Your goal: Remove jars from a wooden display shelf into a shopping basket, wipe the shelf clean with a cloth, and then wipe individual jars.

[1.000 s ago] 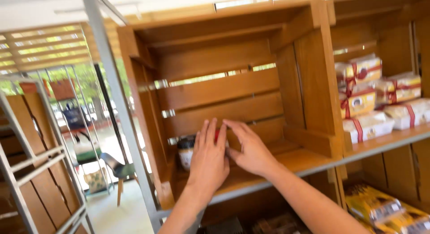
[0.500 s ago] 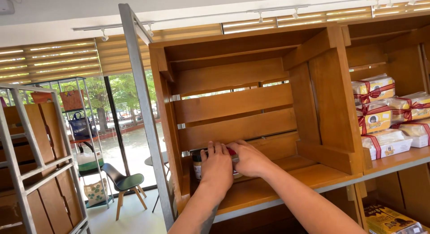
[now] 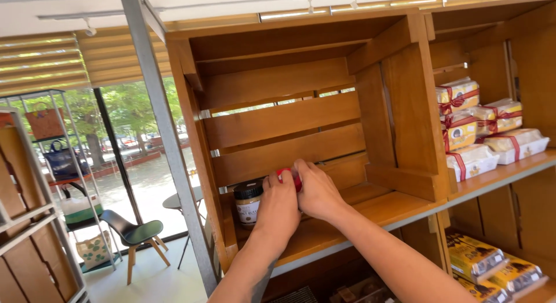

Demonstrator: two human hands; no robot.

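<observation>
Gripping a red-lidded jar [image 3: 288, 176] inside the wooden crate [image 3: 399, 106], left hand [image 3: 279, 207] and right hand [image 3: 315, 190] fingers closing around it, just right of the black-lidded jar [image 3: 248, 202].

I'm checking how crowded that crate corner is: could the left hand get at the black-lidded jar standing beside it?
Probably yes. The black-lidded jar stands in the wooden crate, just left of the left hand, with nothing between them. But both that hand and the right hand are on a red-lidded item, so it isn't free.
</observation>
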